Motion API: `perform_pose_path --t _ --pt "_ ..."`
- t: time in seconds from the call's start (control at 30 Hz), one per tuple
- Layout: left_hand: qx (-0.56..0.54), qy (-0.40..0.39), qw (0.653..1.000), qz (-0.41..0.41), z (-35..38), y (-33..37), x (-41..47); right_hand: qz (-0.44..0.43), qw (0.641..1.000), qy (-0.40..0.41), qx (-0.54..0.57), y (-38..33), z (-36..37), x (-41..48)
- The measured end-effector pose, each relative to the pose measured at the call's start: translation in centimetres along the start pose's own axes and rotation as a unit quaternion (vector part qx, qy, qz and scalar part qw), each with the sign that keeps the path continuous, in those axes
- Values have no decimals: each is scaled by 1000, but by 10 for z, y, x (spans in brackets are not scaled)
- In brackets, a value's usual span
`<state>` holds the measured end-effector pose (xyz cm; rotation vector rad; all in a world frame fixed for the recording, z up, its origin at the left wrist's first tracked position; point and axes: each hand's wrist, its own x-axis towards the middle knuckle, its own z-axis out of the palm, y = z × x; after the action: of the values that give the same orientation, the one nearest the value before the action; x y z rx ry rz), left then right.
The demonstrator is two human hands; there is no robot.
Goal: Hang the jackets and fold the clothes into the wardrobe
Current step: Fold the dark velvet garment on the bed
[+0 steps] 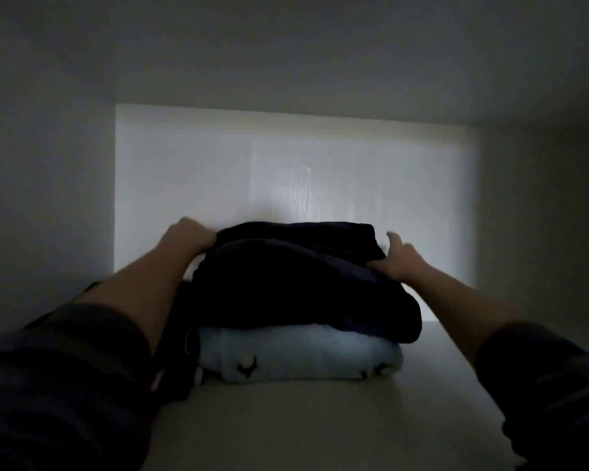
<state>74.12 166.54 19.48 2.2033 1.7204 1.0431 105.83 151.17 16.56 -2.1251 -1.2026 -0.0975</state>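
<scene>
1. Dim view inside a wardrobe compartment; both arms reached in over the wardrobe shelf (320, 433) toward the pale back panel (286, 171).
2. Dark folded garment (303, 280) sat on top of a light blue folded garment (300, 355) with small dark prints, both stacked mid-shelf near the back.
3. Left hand (189, 237) was on the dark garment's far left corner. Its fingers were hidden behind the cloth, so I cannot tell if they gripped it.
4. Right hand (402, 263) was against the right edge of the same garment, with forefinger straight and raised, thumb touching the fold and nothing clearly pinched.
5. A black fabric item (177, 351) lay just left of the stack, touching it; what kind of item was unclear.
6. Progress, judged: two folded pieces shelved, the top one probably being squared up. No hangers or jackets in view, so the hanging part and any remaining clothes can't be assessed.
</scene>
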Motion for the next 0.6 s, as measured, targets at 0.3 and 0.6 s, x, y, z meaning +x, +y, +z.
perform_pose_path --t 0.3,0.6 --pt "81 -82 948 296 14 29 -68 -203 972 -105 -57 -48 32 -47" --pt "48 -141 955 255 57 7 -52 -158 973 -155 -62 -35 67 -36"
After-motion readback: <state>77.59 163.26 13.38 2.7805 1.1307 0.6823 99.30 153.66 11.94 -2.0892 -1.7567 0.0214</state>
